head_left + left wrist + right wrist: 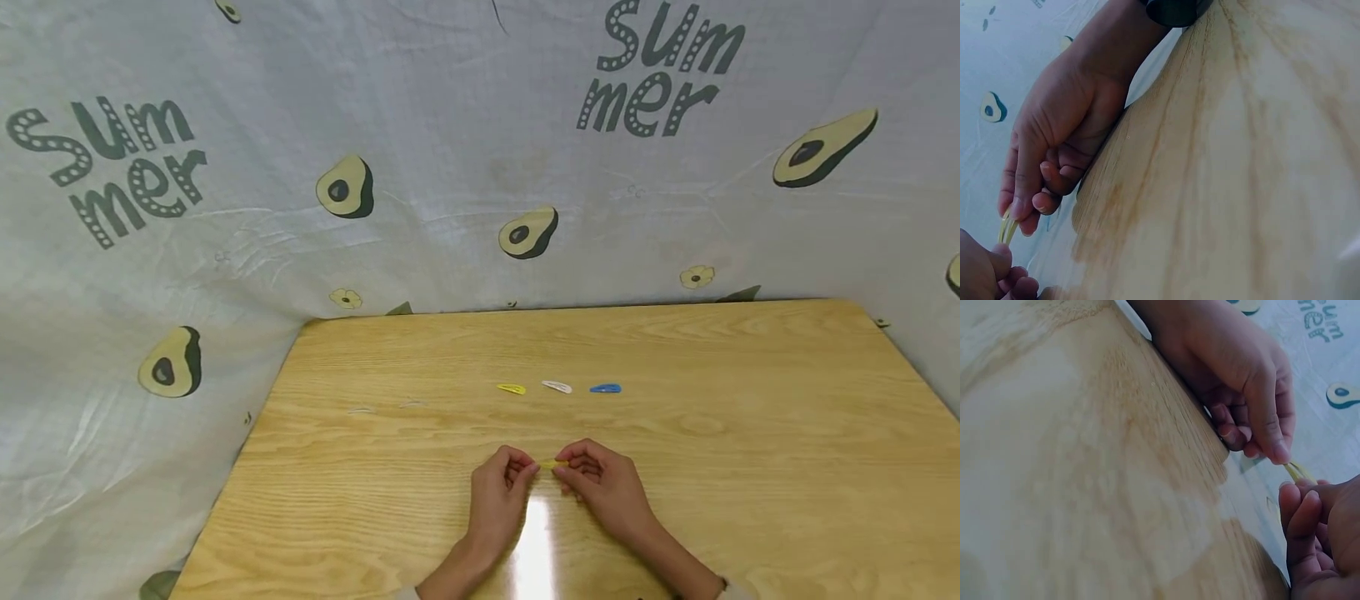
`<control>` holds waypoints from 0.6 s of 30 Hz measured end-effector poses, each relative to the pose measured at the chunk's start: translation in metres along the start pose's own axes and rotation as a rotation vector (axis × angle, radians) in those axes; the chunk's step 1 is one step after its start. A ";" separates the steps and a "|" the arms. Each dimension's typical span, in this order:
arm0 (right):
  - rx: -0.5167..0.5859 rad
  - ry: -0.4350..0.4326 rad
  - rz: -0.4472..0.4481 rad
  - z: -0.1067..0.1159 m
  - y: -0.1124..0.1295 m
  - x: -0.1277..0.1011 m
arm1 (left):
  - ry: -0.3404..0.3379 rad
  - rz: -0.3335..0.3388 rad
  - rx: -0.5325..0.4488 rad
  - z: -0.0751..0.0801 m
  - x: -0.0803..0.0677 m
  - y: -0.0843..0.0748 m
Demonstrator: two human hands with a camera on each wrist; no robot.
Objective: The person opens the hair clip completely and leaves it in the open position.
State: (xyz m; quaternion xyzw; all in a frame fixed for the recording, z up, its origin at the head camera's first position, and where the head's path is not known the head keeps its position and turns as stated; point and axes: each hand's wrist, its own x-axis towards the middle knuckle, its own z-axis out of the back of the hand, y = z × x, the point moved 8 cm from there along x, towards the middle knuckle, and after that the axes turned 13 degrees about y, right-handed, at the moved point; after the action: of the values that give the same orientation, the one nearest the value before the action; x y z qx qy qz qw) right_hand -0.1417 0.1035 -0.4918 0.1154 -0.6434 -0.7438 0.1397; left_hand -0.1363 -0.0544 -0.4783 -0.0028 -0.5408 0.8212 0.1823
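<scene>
A small yellow snap hair clip point(551, 464) is held above the front part of the table, between both hands. My left hand point(495, 496) pinches one end with thumb and forefinger. At the other end, the thumb and fingertips of my right hand point(611, 492) pinch it too. Between the fingertips in the left wrist view, the clip point(1007, 229) shows narrow strips with a gap. The right wrist view also shows the clip point(1298, 470), its ends covered by fingers.
Beyond the hands, a yellow hair clip point(512, 389), a white hair clip point(557, 387) and a blue hair clip point(605, 388) lie in a row on the wooden table point(750, 467). Two thin pale pieces point(362, 411) lie farther left. Printed cloth point(435, 167) hangs behind.
</scene>
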 end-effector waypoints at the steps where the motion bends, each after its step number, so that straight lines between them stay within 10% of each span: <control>1: -0.008 -0.006 0.001 0.000 0.000 0.000 | 0.002 0.001 0.007 0.000 0.000 0.000; 18: -0.010 -0.084 -0.084 0.000 -0.002 0.001 | 0.011 0.021 0.045 0.000 0.002 0.000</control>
State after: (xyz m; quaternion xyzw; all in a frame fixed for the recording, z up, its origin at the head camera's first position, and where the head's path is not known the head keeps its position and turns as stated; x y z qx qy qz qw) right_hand -0.1432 0.1036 -0.4935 0.1102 -0.6397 -0.7563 0.0818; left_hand -0.1377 -0.0538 -0.4782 -0.0090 -0.5211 0.8349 0.1768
